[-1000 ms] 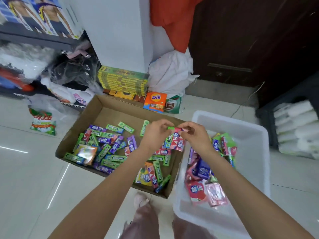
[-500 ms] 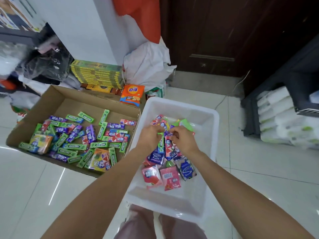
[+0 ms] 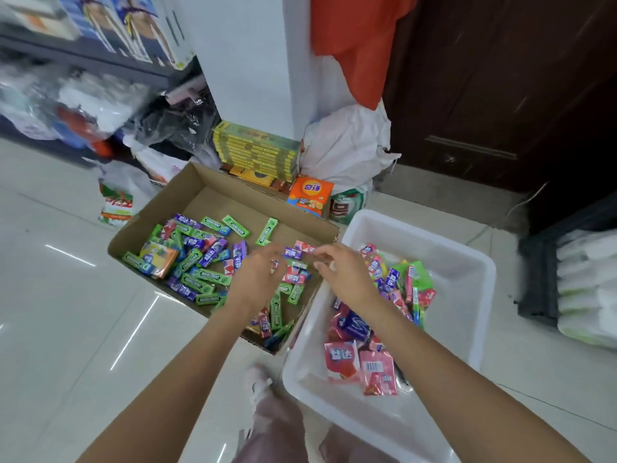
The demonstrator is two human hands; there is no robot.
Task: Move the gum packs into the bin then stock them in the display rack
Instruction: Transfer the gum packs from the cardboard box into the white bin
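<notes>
A shallow cardboard box (image 3: 200, 185) on the floor holds several green, purple and red gum packs (image 3: 197, 262). To its right stands a white plastic bin (image 3: 460, 272) with several more gum packs (image 3: 397, 289) and pink pouches (image 3: 360, 365) inside. My left hand (image 3: 258, 279) hovers over the packs at the box's right side, fingers relaxed and spread, holding nothing. My right hand (image 3: 344, 272) is above the box's right wall and the bin's left rim, fingers loosely extended toward the box, also without a pack. Both hands are motion-blurred.
Behind the box are a stack of yellow-green cartons (image 3: 257, 150), an orange snack pack (image 3: 310, 193) and a white bag (image 3: 347, 148). A dark crate with white rolls (image 3: 584, 279) stands at the right. My shoe (image 3: 258, 382) is between box and bin.
Both hands carried packs from the box to the bin, released them there, and have now swung back left over the box, holding nothing.
</notes>
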